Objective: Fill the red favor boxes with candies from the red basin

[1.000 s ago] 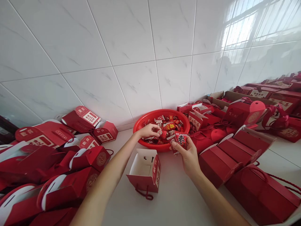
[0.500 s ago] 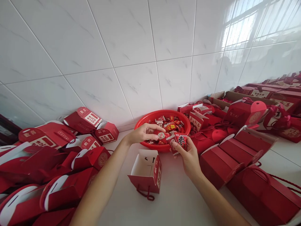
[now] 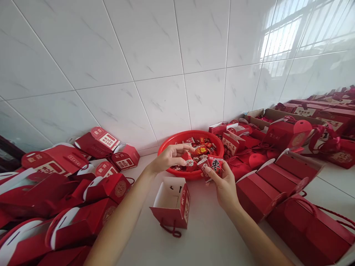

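Note:
Over the left part of a red plastic basket (image 3: 163, 142) full of wrapped sweets, my left hand (image 3: 169, 159) pinches a small red-and-white wrapped sweet (image 3: 189, 162). My right hand (image 3: 223, 183) is closed on red candy packets (image 3: 215, 165), one with a large black character, at the basket's front right edge. An open red gift box (image 3: 173, 216) with a white inside and a dark red cord handle stands on the white surface in front of the basket, between my forearms.
Many red gift boxes (image 3: 80, 221) are piled at the left. More red boxes (image 3: 266, 188) stand at the right, with a cardboard carton (image 3: 294, 115) behind them. A white tiled wall (image 3: 161, 99) rises behind the basket.
My left hand has drawn slightly left with its sweet, away from the packets in my right hand. My right hand has shifted slightly to the right. The box stays in place.

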A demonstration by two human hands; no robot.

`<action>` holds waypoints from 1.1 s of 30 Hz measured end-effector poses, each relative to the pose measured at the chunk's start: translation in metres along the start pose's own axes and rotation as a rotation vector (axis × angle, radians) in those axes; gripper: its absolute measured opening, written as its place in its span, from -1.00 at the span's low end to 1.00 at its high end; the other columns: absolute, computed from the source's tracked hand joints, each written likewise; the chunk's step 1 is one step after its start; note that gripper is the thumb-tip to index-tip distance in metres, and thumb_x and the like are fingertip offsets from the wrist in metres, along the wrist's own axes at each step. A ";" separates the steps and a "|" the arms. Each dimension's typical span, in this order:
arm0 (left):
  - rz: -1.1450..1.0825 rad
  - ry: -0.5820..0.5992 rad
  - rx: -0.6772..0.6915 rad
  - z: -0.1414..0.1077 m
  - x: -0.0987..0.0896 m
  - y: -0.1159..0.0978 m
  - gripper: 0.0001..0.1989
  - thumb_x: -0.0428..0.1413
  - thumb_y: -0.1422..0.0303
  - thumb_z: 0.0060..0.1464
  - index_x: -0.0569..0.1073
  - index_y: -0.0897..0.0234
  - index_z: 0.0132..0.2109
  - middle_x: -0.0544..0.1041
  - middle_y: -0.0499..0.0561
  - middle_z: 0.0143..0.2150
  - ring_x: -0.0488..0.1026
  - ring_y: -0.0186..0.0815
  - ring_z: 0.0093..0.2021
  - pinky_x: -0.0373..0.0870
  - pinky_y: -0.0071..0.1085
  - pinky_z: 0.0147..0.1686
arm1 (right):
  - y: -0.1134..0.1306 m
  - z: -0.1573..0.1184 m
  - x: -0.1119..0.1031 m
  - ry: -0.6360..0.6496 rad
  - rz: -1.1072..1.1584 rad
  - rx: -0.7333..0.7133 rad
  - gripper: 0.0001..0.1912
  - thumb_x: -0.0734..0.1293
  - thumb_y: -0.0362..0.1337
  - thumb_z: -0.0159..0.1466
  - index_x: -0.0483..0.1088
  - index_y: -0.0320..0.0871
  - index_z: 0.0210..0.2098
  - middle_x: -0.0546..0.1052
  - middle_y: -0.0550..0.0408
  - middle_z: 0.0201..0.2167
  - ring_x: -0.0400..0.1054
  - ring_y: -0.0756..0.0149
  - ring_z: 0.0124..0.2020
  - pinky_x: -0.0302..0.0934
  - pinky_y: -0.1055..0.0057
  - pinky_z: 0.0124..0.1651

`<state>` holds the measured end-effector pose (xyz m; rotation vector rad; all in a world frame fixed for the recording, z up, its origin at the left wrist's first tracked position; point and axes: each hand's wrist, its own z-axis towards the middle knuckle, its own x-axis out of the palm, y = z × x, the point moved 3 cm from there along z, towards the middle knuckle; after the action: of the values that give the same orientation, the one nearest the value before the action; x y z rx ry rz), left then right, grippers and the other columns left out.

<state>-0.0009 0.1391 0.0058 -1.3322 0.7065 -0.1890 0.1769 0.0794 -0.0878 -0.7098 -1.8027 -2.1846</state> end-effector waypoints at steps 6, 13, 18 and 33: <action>-0.078 -0.046 0.013 0.004 -0.003 0.005 -0.61 0.17 0.40 -0.25 0.58 0.29 -0.16 0.47 -0.04 -0.32 0.29 -0.42 -0.42 0.22 -0.50 -0.46 | 0.000 -0.001 0.000 -0.001 0.027 -0.001 -0.59 0.55 -0.08 0.07 0.39 -0.09 -0.21 0.58 0.12 -0.27 0.42 0.32 -0.36 0.29 0.52 -0.54; -0.129 0.023 -0.035 0.005 0.011 0.005 -0.62 0.24 0.37 -0.17 0.55 0.28 -0.11 0.50 -0.05 -0.32 0.41 -0.41 -0.39 0.34 -0.46 -0.36 | 0.001 -0.001 0.002 -0.011 0.055 0.024 -0.55 0.56 -0.09 0.05 0.40 -0.10 -0.17 0.57 0.11 -0.25 0.42 0.32 -0.35 0.33 0.52 -0.53; 0.038 -0.035 -0.073 0.008 0.024 0.008 -0.55 0.29 0.35 -0.13 0.53 0.31 -0.02 0.53 -0.01 -0.25 0.49 -0.30 -0.22 0.42 -0.38 -0.19 | 0.004 -0.003 0.005 0.023 0.043 0.034 -0.55 0.54 -0.06 0.06 0.41 -0.10 -0.16 0.55 0.13 -0.27 0.38 0.35 -0.36 0.34 0.52 -0.54; -0.071 0.044 -0.184 0.003 0.035 0.016 -0.44 0.33 0.30 -0.08 0.48 0.31 0.10 0.55 0.14 0.01 0.50 -0.16 0.00 0.42 -0.25 -0.04 | 0.001 -0.002 0.007 0.099 0.117 -0.055 -0.60 0.55 -0.18 0.09 0.43 -0.06 -0.11 0.58 0.09 -0.12 0.45 0.23 -0.11 0.36 0.27 0.01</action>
<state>0.0238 0.1273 -0.0220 -1.5340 0.7276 -0.2146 0.1710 0.0777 -0.0837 -0.6870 -1.6169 -2.1610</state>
